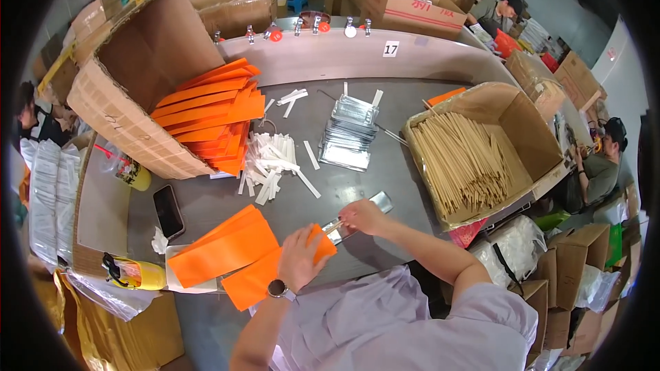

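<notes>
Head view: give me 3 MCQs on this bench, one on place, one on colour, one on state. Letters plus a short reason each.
1. Where does the black phone lie?
A. In the box of wooden sticks
B. On the grey table, left of the person's hands
C. On the silver stack

2. What colour is the sleeve under the left hand?
A. Orange
B. Blue
C. Green

3. What is the right hand doing?
A. Resting flat and empty
B. Gripping the phone
C. Holding a silver packet at the sleeve's open end

Answers:
1 B: the phone sits flat on the table near the loose orange sleeves.
2 A: it matches the orange stack in the tilted carton.
3 C: its fingers pinch the silver packet, whose near end meets the sleeve mouth.
</notes>
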A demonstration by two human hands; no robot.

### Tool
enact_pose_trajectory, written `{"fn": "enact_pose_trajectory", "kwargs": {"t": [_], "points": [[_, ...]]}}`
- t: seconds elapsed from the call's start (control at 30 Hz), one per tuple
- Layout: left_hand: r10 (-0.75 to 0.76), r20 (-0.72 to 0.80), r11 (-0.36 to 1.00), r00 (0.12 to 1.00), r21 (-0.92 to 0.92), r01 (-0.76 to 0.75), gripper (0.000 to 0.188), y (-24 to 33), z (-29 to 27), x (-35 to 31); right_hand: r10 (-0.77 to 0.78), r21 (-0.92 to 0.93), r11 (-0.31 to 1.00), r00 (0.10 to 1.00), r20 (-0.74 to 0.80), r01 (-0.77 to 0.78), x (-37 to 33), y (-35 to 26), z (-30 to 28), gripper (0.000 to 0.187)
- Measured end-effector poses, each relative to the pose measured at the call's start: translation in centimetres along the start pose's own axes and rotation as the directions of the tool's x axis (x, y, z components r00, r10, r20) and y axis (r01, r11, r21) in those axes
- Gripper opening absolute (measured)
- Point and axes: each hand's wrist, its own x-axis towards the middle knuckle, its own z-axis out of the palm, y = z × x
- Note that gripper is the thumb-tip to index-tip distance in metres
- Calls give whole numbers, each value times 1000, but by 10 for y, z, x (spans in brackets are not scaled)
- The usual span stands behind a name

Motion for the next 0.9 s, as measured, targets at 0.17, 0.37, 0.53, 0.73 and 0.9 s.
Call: {"fn": "enact_pose_trajectory", "kwargs": {"t": [0.17,0.37,0.53,0.73,0.9], "points": [[21,-3,1000,1000,18,-21,56,-5,6,-5,258,280,894,912,318,-350,11,-27,30,36],[-14,-8,999,1000,42,14,64,3,4,-5,171,431,766,798,578,-477,31,1,25,51],[-23,-64,999,998,31,25,66,0,7,-11,207,242,900,845,493,-361,35,3,-10,42],[-62,-112,997,992,47,67,66,9,-7,-5,229,77,970,972,43,-232,38,38,-83,28],[-164,-214,980,963,77,184,62,16,-20,-1,-281,-497,860,921,-269,118,14,20,-82,29]]}}
